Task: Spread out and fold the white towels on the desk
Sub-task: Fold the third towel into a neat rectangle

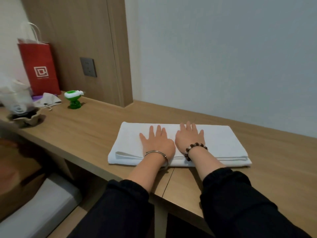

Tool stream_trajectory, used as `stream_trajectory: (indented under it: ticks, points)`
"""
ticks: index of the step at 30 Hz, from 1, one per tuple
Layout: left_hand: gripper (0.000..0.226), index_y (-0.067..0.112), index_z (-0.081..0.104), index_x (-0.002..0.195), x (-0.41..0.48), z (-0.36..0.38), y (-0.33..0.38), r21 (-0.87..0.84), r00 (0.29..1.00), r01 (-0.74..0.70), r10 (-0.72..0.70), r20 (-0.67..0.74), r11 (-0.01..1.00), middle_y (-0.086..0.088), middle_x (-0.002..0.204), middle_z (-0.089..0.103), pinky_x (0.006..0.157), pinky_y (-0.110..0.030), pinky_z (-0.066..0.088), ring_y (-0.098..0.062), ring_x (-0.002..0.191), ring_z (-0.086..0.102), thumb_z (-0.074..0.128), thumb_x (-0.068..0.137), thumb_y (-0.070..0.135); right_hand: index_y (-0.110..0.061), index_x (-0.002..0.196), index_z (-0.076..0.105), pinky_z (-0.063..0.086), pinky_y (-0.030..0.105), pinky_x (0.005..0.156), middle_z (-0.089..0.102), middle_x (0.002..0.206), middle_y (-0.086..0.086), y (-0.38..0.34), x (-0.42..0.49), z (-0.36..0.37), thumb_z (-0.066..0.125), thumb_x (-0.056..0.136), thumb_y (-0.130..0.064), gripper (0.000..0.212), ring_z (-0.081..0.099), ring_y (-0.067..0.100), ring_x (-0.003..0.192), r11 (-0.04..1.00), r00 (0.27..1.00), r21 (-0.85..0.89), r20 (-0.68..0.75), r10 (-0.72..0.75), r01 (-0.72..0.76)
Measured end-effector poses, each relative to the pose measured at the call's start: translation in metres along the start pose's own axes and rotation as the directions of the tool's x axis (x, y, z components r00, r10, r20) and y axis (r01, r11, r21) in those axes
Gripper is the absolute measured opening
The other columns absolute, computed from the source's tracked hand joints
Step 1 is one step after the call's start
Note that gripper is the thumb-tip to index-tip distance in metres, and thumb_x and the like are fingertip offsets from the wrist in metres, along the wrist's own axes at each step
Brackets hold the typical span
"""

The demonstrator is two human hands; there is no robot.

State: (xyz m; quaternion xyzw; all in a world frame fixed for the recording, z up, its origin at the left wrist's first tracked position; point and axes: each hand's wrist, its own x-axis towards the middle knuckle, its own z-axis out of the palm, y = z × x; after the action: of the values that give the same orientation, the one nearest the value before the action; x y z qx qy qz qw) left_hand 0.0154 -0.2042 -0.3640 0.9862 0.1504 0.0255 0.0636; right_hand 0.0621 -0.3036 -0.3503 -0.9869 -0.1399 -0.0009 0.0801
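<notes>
Desk (85, 131), left to right: red paper bag (40, 67), white square-maze logo, lettering beneath too small to read; green-and-white gadget (74, 98); folded white towel (223, 141) near the front edge, left hand (157, 140) and right hand (188, 137) lying flat on it, fingers spread.

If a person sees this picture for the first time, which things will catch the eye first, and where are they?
A folded white towel lies near the front edge of the wooden desk. The left hand and the right hand press flat on it, side by side. At the far left a red paper bag stands against the wall, with a small green and white object on the desk to its right.
</notes>
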Motion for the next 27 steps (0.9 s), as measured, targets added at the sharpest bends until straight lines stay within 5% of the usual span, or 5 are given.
stream_trajectory:
  ticks: [8,12,16,25,27]
  points:
    - [0.03,0.014,0.065,0.116,0.011,-0.046,-0.069,-0.488,0.996,-0.028,-0.018,-0.089,0.872,-0.004,0.127,0.06,0.093,-0.023,0.037,-0.02,0.117,0.053,0.05,0.091,0.015,-0.037,0.149,0.008,-0.004,0.053,0.113,-0.002,0.16,-0.004,0.013,0.004,0.013,0.009,0.092,-0.06,0.062,-0.005,0.02,0.146,0.97,0.972,-0.05,0.001,-0.236,0.236]
    - [0.024,0.004,0.068,0.1,0.03,-0.066,-0.133,-0.505,0.955,0.19,-0.278,-0.105,0.842,-0.012,0.104,0.066,0.084,-0.029,0.043,-0.03,0.102,0.059,0.047,0.09,0.011,-0.036,0.15,0.003,-0.005,0.052,0.114,-0.006,0.16,-0.005,0.015,0.008,0.014,0.008,0.092,-0.061,0.063,-0.007,0.019,0.146,0.969,0.97,-0.061,0.022,-0.24,0.241]
    - [0.044,0.01,0.041,0.051,0.05,-0.057,-0.148,-0.63,0.946,0.302,-0.308,0.105,0.715,-0.004,0.05,0.043,0.043,-0.017,0.036,-0.02,0.049,0.044,0.05,0.093,0.02,-0.035,0.15,0.003,-0.004,0.052,0.114,-0.006,0.16,-0.005,0.014,0.01,0.015,0.007,0.092,-0.06,0.063,-0.007,0.018,0.146,0.97,0.972,-0.058,0.019,-0.235,0.236]
    - [0.026,0.018,0.047,0.066,0.074,-0.048,-0.148,-0.758,0.873,0.403,-0.463,0.151,0.513,0.001,0.068,0.051,0.054,-0.022,0.035,-0.02,0.067,0.048,0.049,0.091,0.026,-0.035,0.15,0.004,-0.002,0.05,0.115,-0.005,0.16,-0.005,0.015,0.011,0.018,0.007,0.093,-0.056,0.061,-0.007,0.018,0.146,0.969,0.97,-0.054,0.002,-0.242,0.242]
    - [0.018,0.021,0.053,0.075,0.08,-0.044,-0.15,-0.685,0.886,0.389,-0.454,0.095,0.616,0.0,0.08,0.057,0.066,-0.023,0.046,-0.019,0.078,0.052,0.048,0.091,0.014,-0.034,0.15,0.005,-0.002,0.05,0.115,-0.004,0.16,-0.006,0.016,0.012,0.019,0.008,0.094,-0.055,0.06,-0.006,0.017,0.146,0.968,0.97,-0.05,-0.004,-0.245,0.244]
